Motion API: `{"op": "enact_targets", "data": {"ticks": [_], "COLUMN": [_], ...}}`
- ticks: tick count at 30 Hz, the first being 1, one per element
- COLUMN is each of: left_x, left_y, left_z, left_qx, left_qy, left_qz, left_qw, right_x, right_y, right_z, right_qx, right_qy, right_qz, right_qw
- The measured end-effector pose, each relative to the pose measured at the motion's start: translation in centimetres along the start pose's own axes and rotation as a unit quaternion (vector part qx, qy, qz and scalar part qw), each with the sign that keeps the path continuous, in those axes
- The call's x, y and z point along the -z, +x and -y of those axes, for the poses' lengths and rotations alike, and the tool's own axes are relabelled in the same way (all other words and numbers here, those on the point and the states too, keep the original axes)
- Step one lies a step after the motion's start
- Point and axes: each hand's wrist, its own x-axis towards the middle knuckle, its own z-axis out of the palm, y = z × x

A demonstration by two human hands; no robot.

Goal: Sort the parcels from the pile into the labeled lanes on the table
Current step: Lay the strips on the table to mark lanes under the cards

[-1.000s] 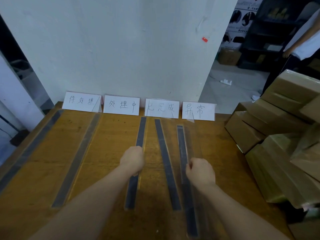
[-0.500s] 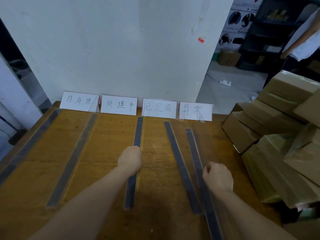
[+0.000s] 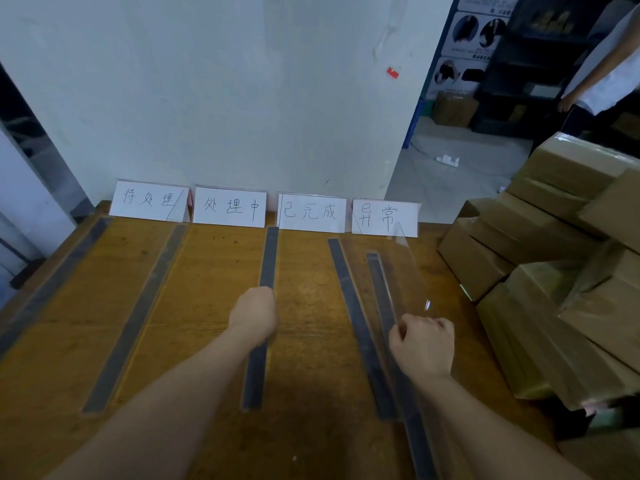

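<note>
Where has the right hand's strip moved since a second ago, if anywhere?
Yes, rightward: the strip held by the right hand now ends under the 异常 card, past the card's left edge where it ended before.

four white cards stand along the bench's far edge, handwritten: first card (image 3: 149,201) 待处理, second card (image 3: 230,206) 处理中, third card (image 3: 311,213) 已完成, fourth card (image 3: 384,217) 异常.

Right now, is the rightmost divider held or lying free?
Held: the right hand has its fingers curled round the clear wall of the rightmost divider.
</note>
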Motion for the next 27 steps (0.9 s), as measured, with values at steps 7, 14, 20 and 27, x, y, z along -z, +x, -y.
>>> {"op": "enact_targets", "data": {"ticks": [7,14,20,27], "left_x": [0.4,0.5,0.6,0.7], "left_y": [0.0,-0.4,-0.4,-0.1], "left_z": [0.4,0.3,0.1,0.3], "left_qx": [0.006,0.007,0.011,0.011], "left_qy": [-0.017,-0.018,-0.015,-0.020], "left_qz": [0.002,0.003,0.014,0.016], "left_qw": [1.000,1.000,1.000,1.000], "right_x": [-0.2,-0.5,-0.5,-0.4], "right_y": [0.0,-0.1,-0.2,-0.2], "right_z": [0.9,1.1,1.7,2.5], "right_qx": [-0.016,-0.025,-0.052,-0.050], "right_qy": [0.018,0.019,0.014,0.013], "right_qz": [-0.014,-0.007,0.004,0.014], "right_qw": [1.000,0.999,0.999,0.999]}}
